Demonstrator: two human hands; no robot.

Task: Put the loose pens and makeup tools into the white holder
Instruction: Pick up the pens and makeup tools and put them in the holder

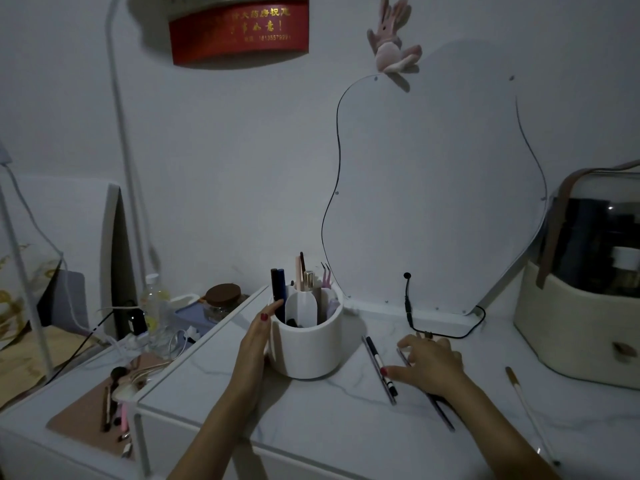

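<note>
The white holder (pixel 306 348) stands mid-table, round, with dividers and several pens and tools upright in it. My left hand (pixel 254 344) rests flat against its left wall, thumb at the rim. Two loose pens (pixel 380 367) lie side by side on the marble top to the right of the holder. My right hand (pixel 427 363) lies palm down over a third thin dark pen (pixel 440 412), fingers spread, thumb tip beside the pair. A long white-handled brush (pixel 528 414) lies farther right.
A cream cosmetics case (pixel 581 323) with a clear lid stands at the right. A wavy mirror (pixel 440 188) leans on the wall, a black cable (pixel 433 332) in front of it. A lower left shelf holds a pink mat (pixel 86 417) with brushes, a bottle and a jar.
</note>
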